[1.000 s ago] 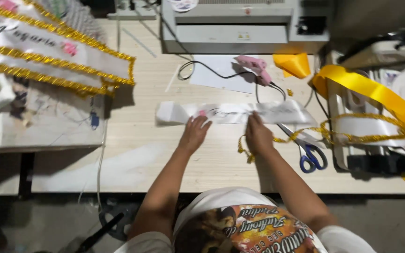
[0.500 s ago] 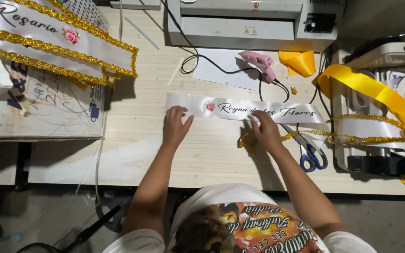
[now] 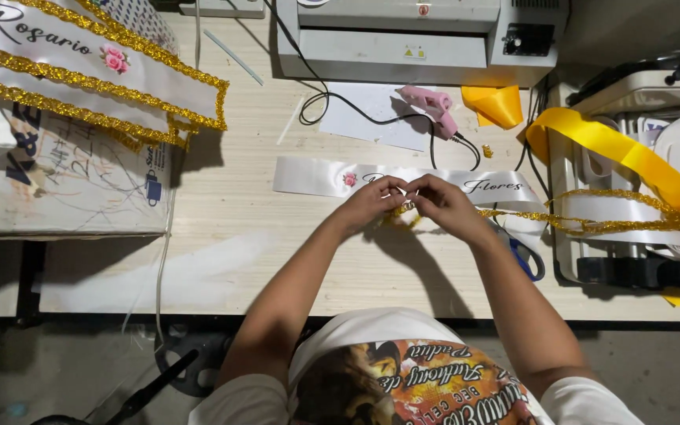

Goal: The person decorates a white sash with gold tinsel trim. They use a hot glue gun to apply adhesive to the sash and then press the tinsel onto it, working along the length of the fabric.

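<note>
- Head view, hands: the left hand and the right hand are brought together over the middle of the counter, fingertips pinched on the end of a gold glitter trim.
- Head view, change: half a second earlier both hands were pressed flat and apart on the white satin sash; now they have been lifted off it and closed on the trim, so the flattening seems finished and edging work appears to be in hand.
- Head view, sash: it is laid flat and straight across the counter, a small pink flower near its left part, dark script lettering along it, its middle hidden by the hands.
- Head view, trim: it is stretched rightward from the fingers toward a yellow ribbon.
- Head view, surroundings: a pink glue gun is seen just behind the sash; blue-handled scissors lie right of the right wrist.
</note>
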